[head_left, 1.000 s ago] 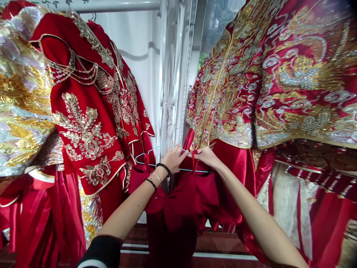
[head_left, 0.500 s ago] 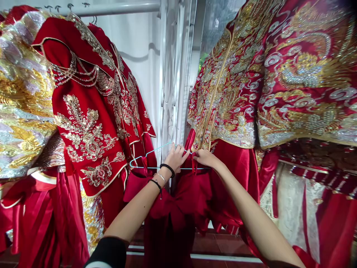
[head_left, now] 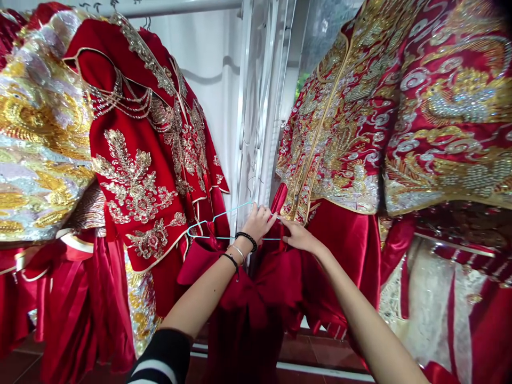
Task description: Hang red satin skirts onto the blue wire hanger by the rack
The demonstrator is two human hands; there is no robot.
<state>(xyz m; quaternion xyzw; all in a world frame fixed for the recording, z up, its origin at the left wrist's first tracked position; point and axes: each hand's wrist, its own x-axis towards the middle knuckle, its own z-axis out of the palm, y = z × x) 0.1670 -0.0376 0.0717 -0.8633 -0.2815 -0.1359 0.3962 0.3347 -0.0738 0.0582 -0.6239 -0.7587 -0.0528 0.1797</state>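
Observation:
A light blue wire hanger (head_left: pixel 196 230) spans the middle of the view, its hook pointing up. A dark red dress (head_left: pixel 256 304) with a bow-like fold hangs from it; one strap loops over the hanger's left part. My left hand (head_left: pixel 259 223), wearing dark beads and bangles, is closed on the hanger's upper middle. At the hanger's right end my right hand (head_left: pixel 299 234) has its index finger stretched along the wire. The other fingers curl at the right strap, which is mostly hidden by the hand.
A red jacket with gold embroidery (head_left: pixel 140 181) hangs close on the left, beside a sequined garment (head_left: pixel 40 138). On the right hang beaded jackets (head_left: pixel 340 128) over red skirts. White metal posts (head_left: pixel 256 96) stand behind the hanger, and a rail (head_left: pixel 188 6) runs at upper left.
The view has shifted slightly, so the garments sit farther right. My right index finger has stretched out toward my left hand along the hanger. My left hand keeps its hold.

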